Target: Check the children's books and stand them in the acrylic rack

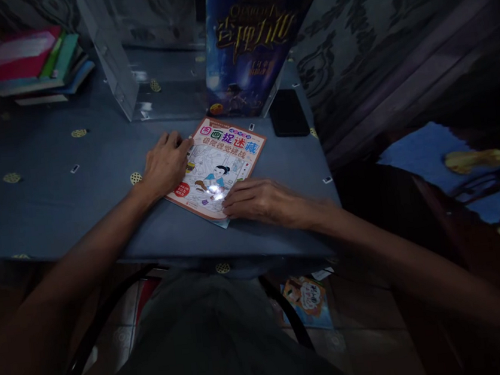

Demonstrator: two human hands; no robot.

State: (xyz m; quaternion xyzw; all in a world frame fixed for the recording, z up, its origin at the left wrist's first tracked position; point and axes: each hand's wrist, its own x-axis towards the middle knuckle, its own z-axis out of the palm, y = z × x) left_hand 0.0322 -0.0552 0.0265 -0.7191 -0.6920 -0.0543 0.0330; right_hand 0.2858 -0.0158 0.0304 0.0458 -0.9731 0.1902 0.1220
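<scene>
A thin picture book (225, 167) with an orange border, colourful Chinese title and a line drawing on its cover lies slanted on the cloth-covered table. Another bluish sheet or book edge peeks out beneath its lower corner. My left hand (166, 164) is closed at the book's left edge, its fingertips on the cover. At the lower right edge, my right hand (260, 199) has its fingers pressed together over the book's side, the thumb hidden. A bright glare spot covers part of the drawing.
Behind the book, a dark blue book (256, 48) stands in front of others in a clear plastic rack (117, 76). A black phone-like slab (288, 114) lies to its right. Stacked books (32, 59) occupy the back left. On the floor lies another book (308, 301).
</scene>
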